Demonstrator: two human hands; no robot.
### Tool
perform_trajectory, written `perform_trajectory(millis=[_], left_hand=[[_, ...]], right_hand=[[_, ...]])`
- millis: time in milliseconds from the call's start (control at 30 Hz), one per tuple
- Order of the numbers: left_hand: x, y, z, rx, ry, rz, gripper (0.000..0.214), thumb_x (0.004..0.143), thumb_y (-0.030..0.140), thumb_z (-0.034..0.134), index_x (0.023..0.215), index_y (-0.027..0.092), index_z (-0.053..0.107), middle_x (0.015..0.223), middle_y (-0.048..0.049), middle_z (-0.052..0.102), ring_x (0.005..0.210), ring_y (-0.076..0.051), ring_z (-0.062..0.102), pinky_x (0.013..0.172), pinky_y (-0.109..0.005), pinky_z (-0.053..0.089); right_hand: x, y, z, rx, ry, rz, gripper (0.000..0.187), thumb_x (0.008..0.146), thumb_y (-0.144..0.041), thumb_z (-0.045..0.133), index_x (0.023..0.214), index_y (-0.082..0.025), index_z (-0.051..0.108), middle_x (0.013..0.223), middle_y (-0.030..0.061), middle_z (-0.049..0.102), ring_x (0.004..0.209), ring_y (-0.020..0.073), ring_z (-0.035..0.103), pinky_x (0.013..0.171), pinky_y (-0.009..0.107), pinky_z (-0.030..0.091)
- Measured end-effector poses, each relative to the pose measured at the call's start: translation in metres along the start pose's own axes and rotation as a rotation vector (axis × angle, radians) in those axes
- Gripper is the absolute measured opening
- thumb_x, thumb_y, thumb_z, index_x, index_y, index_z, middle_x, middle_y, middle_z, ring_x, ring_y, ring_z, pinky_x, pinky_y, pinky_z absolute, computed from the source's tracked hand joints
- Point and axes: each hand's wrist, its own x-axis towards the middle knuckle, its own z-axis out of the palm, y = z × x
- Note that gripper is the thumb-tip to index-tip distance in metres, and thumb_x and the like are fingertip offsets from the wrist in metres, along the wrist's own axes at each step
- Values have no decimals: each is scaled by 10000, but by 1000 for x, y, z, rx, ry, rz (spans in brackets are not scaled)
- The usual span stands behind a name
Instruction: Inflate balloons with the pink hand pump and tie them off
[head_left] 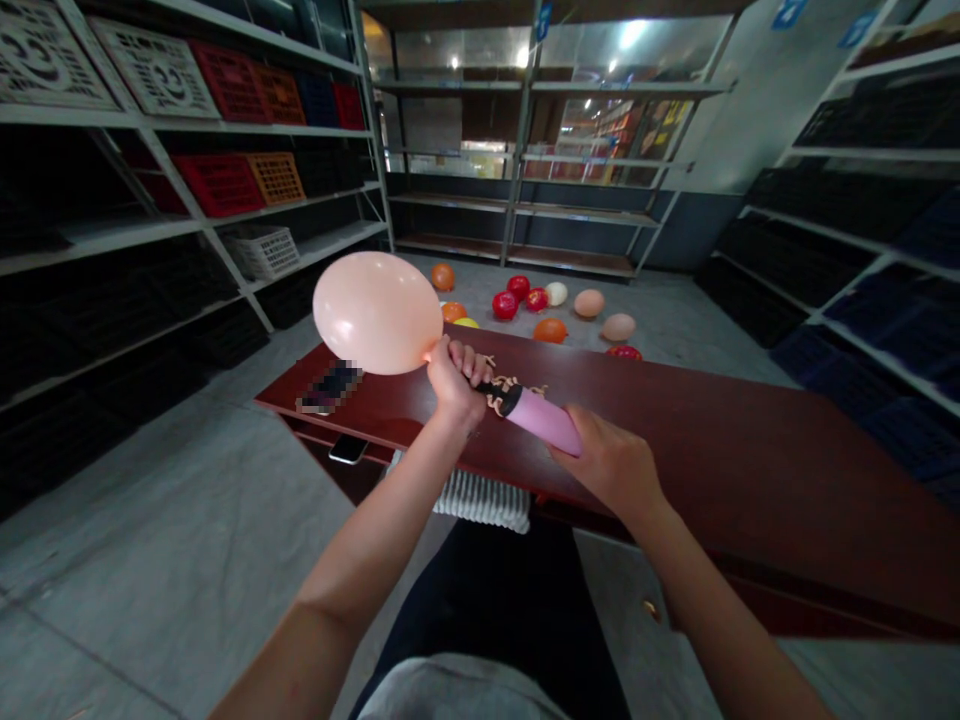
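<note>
A peach balloon [377,312], blown up large, points up and to the left above the desk. My left hand [456,380] is closed around its neck and the black nozzle end of a pink balloon pump [546,420]. The fingers hide where balloon and nozzle meet. My right hand [611,460] grips the pink barrel of the pump, which slants down to the right. Near the pump's black end, several small beige uninflated balloons [504,392] lie on the brown desk [712,440]; some overlap the pump in this view.
A blurred phone-like thing [330,386] lies on the desk's left end; a phone [349,449] rests on the shelf below. A grey ribbed cloth [484,498] hangs at the front edge. Inflated balloons [517,288] are on the floor beyond. Crate-filled racks [225,185] stand on both sides.
</note>
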Motion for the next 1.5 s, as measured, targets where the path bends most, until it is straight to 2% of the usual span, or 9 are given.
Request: perform_trajectory(millis=[167,300,400,700,933,1067,1333,1500], left_hand=[[6,13,-6,12,10,0,488,975,199,331,501,188,218,399,52,190,309,-74,191,367,-240,200],[8,26,-13,9,6,-10,475,967,181,333,506,185,220,406,56,186,311,-67,187,371,-231,200],[9,33,-15,7,14,-19,469,966,176,327,512,185,209,414,60,170,310,-66,183,371,-229,195],[2,31,-4,-2,-25,106,488,982,205,334,504,185,239,419,59,182,315,-62,189,373,-234,195],[-15,8,3,3,-5,87,510,991,225,358,498,193,231,408,54,189,309,-71,194,366,-246,194],[-16,5,5,2,-2,29,511,989,222,351,493,194,228,406,53,182,302,-68,192,359,-246,193],[-4,17,-2,45,-8,-4,505,985,206,333,497,190,202,403,52,172,309,-70,178,358,-239,197],[4,28,-11,38,-7,3,503,989,205,318,500,190,201,405,53,172,311,-69,177,366,-239,207]], right_hand=[[-23,25,-1,-92,7,-66,378,891,-467,571,1109,-160,611,910,58,728,724,168,655,640,273,413],[-46,48,-5,-145,77,-145,348,906,-446,566,1076,-150,634,873,62,725,703,161,643,655,274,415],[-56,54,-8,-171,116,-143,333,909,-445,563,1057,-159,649,878,68,729,701,159,639,665,275,418],[-40,36,-1,-81,92,-44,317,856,-393,591,1072,-161,609,866,61,726,707,184,673,651,278,450],[-2,-6,-8,37,9,48,340,787,-405,630,1059,-203,605,887,45,741,704,201,686,600,280,427],[11,-21,-11,74,-29,60,338,800,-425,631,1057,-205,605,875,36,737,697,199,686,587,280,410],[3,-13,-1,80,35,-31,381,882,-467,591,1124,-172,603,932,57,743,747,177,687,650,267,431],[-14,9,1,-27,60,-92,375,887,-461,596,1094,-150,623,899,63,743,707,166,672,644,270,419]])
